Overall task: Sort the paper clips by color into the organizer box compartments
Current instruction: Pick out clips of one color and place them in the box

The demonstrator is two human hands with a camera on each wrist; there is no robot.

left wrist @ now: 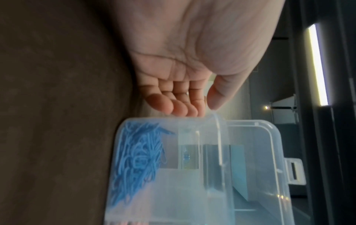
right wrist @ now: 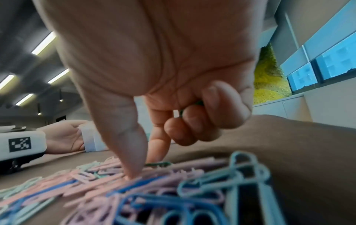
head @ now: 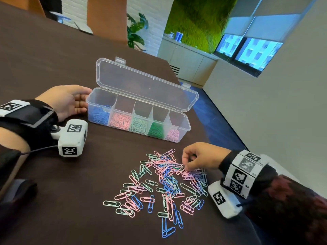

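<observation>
A clear organizer box (head: 186, 125) with its lid (head: 141, 84) open stands mid-table, its five compartments holding blue (left wrist: 138, 159), pink, light green, dark green and pale pink clips. My left hand (head: 85, 99) rests with straight fingers (left wrist: 173, 106) against the box's left end wall (left wrist: 250, 152). A loose pile of mixed paper clips (head: 159, 183) lies in front of the box. My right hand (head: 186, 166) is at the pile's upper right. Its thumb and index finger press down beside a dark green clip (right wrist: 158, 164), and the other fingers curl around a green clip (right wrist: 199, 103).
The dark brown table (head: 53, 200) stretches left and toward me. Its right edge runs close behind my right wrist, with blue floor (head: 212, 112) beyond. A dark object (head: 19, 190) sits at the near left edge.
</observation>
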